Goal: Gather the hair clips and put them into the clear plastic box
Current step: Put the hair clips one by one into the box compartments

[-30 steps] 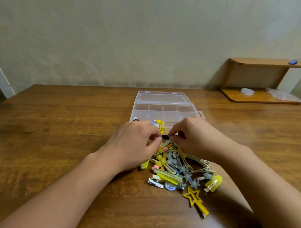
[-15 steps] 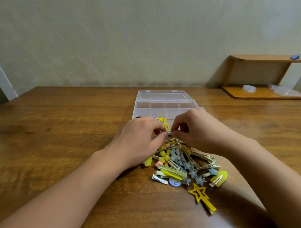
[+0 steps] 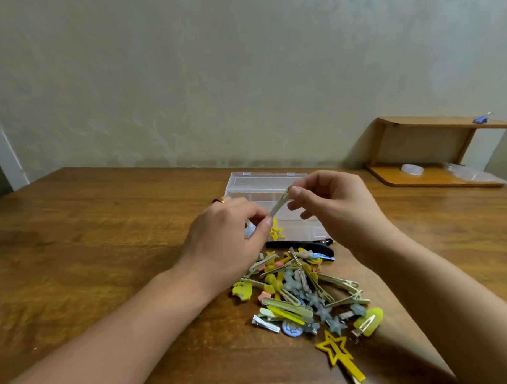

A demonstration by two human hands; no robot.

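A pale long hair clip [image 3: 279, 204] is held slanted above the open clear plastic box [image 3: 265, 181]. My left hand [image 3: 228, 235] pinches its lower end and my right hand [image 3: 337, 206] pinches its upper end. A yellow star clip [image 3: 276, 232] lies inside the box near its front wall. A pile of hair clips [image 3: 303, 290], yellow, grey-blue and pale green, lies on the wooden table [image 3: 104, 240] in front of the box. A black clip [image 3: 300, 244] rests between pile and box. A yellow star clip [image 3: 338, 357] lies nearest me.
A small wooden shelf [image 3: 434, 151] stands at the back right on the table, with a clear round item [image 3: 412, 169] and plastic wrap on its base and a blue thing [image 3: 481, 119] on top. A wall runs behind the table.
Both hands have risen from the pile, lifting the pale long clip up over the box. The black clip, hidden by the hands before, shows now. The camera has tilted up.
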